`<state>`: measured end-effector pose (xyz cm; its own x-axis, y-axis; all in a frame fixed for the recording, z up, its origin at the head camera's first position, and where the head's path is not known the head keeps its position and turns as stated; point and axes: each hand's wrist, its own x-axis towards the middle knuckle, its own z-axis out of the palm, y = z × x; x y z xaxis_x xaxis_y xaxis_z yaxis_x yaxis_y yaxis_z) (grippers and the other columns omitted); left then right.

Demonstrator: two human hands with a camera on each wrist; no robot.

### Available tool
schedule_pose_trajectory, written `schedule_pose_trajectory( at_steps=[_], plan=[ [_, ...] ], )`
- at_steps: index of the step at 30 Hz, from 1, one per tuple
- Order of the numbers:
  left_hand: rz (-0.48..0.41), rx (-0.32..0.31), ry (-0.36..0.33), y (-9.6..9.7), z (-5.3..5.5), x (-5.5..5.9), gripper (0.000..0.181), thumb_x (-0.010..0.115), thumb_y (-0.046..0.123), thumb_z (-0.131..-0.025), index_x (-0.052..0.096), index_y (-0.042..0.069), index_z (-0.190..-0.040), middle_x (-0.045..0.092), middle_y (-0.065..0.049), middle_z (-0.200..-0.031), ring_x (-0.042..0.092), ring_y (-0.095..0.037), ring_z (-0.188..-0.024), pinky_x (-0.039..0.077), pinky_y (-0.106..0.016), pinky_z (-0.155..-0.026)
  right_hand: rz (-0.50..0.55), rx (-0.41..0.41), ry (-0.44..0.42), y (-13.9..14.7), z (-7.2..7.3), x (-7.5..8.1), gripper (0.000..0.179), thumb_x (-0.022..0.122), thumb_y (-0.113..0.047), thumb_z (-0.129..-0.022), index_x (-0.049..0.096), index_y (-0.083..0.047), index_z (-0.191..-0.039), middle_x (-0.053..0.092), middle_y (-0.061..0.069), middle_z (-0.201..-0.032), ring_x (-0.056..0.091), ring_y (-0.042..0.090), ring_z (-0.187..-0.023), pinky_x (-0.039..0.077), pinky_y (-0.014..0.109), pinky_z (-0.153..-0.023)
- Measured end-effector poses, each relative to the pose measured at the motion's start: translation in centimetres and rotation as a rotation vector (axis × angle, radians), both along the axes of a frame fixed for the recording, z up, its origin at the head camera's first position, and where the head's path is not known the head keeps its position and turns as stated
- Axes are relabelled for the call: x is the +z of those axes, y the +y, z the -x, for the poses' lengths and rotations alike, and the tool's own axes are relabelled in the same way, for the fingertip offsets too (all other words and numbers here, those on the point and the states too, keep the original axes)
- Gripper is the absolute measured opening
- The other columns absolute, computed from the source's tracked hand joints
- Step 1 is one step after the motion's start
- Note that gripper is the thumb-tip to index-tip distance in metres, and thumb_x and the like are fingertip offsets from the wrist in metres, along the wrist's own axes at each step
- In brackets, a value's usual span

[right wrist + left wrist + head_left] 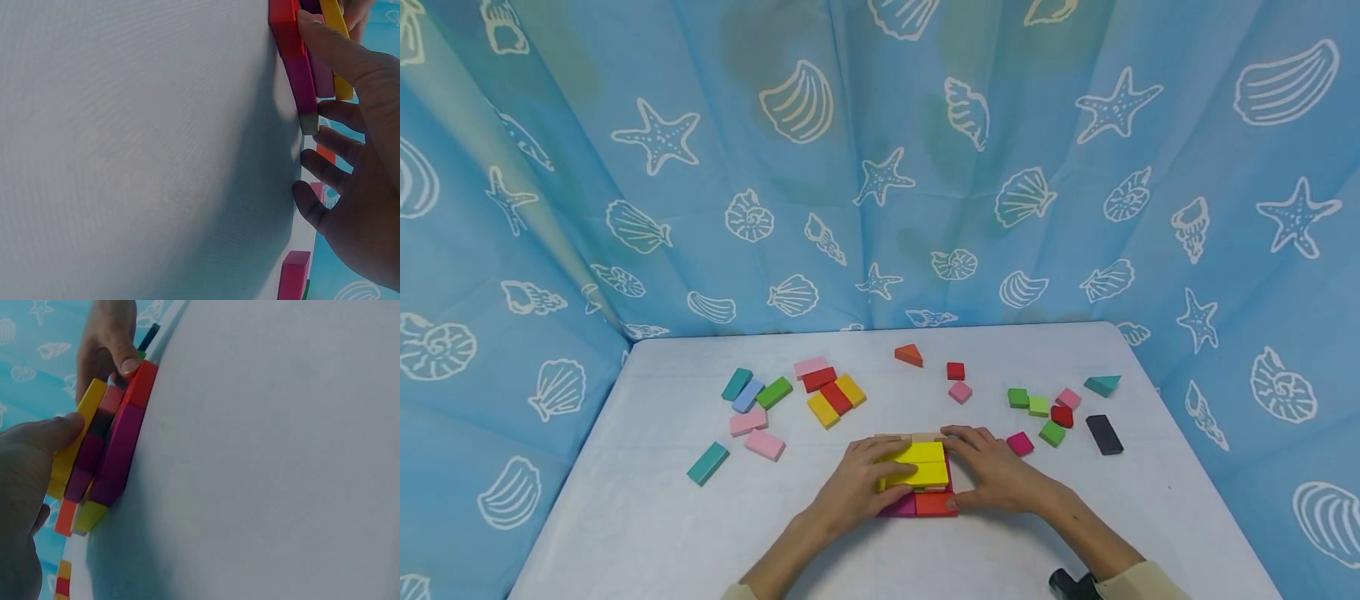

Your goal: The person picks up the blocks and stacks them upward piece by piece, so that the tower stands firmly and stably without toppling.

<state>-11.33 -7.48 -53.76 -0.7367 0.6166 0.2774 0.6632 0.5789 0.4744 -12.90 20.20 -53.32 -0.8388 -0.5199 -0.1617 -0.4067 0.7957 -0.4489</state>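
- Left hand [859,485] is resting, fingers spread, on yellow blocks [931,473] topping the stack [936,505] on the table [625,517].
- Right hand [1002,475] is touching the stack's right side, fingers spread.
- Step: apparently squaring the layers; next move is likely calling for light, even release.

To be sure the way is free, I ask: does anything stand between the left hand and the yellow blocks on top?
Nothing visible does: the left hand touches the yellow blocks directly. The right hand is on the opposite side, at the red block below.
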Motion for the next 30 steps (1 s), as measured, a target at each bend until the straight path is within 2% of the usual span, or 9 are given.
schedule_pose_trajectory(
  at_steps=[7,19,22,25,27,30],
  plan=[
    [-0.009,-0.013,-0.056,-0.1,0.4,0.1,0.036,0.077,0.036,-0.089,0.072,0.029,-0.124,0.054,0.008,-0.147,0.044,-0.013,-0.139,0.038,-0.049,-0.113,0.000,-0.004,-0.013,0.0,0.1,0.0,0.091,0.085,-0.057,-0.072,0.047,-0.027,-0.149,0.035,0.000,-0.158,0.038,0.029,-0.139,0.043,0.061,-0.105],
    [-0.024,-0.019,-0.053,0.1,0.4,-0.1,0.037,0.078,0.037,-0.088,0.072,0.030,-0.124,0.055,0.006,-0.146,0.045,-0.012,-0.137,0.039,-0.050,-0.112,-0.001,-0.004,-0.005,0.1,0.0,0.2,0.091,0.085,-0.059,-0.070,0.047,-0.030,-0.148,0.036,-0.003,-0.158,0.039,0.028,-0.138,0.046,0.059,-0.103],
    [-0.027,-0.007,-0.072,0.0,0.4,0.1,0.039,0.077,0.040,-0.089,0.071,0.030,-0.127,0.055,0.008,-0.146,0.045,-0.013,-0.136,0.040,-0.051,-0.111,-0.005,0.001,-0.001,0.1,0.0,0.1,0.092,0.084,-0.059,-0.070,0.047,-0.030,-0.149,0.036,-0.002,-0.158,0.039,0.028,-0.138,0.046,0.059,-0.102],
    [-0.052,0.046,-0.104,-0.4,0.8,0.5,0.042,0.074,0.042,-0.091,0.068,0.030,-0.131,0.054,0.011,-0.145,0.045,-0.013,-0.136,0.040,-0.054,-0.110,-0.005,0.002,0.002,0.0,0.1,0.1,0.092,0.085,-0.058,-0.070,0.048,-0.029,-0.149,0.036,-0.001,-0.158,0.039,0.028,-0.138,0.046,0.059,-0.103],
    [-0.097,0.105,-0.121,-1.1,1.4,0.7,0.043,0.073,0.041,-0.092,0.067,0.028,-0.132,0.055,0.011,-0.143,0.046,-0.014,-0.135,0.040,-0.055,-0.109,-0.004,-0.001,0.000,-0.1,0.1,0.2,0.092,0.086,-0.056,-0.070,0.048,-0.028,-0.148,0.037,-0.001,-0.157,0.039,0.028,-0.138,0.047,0.058,-0.102],
    [-0.163,0.260,-0.149,-2.7,2.7,1.1,0.042,0.072,0.036,-0.093,0.066,0.024,-0.133,0.060,0.006,-0.138,0.050,-0.019,-0.132,0.042,-0.057,-0.107,-0.002,-0.007,-0.012,-0.2,0.0,0.2,0.092,0.087,-0.053,-0.069,0.048,-0.028,-0.149,0.037,0.000,-0.157,0.039,0.028,-0.138,0.047,0.058,-0.102]
  ],
)
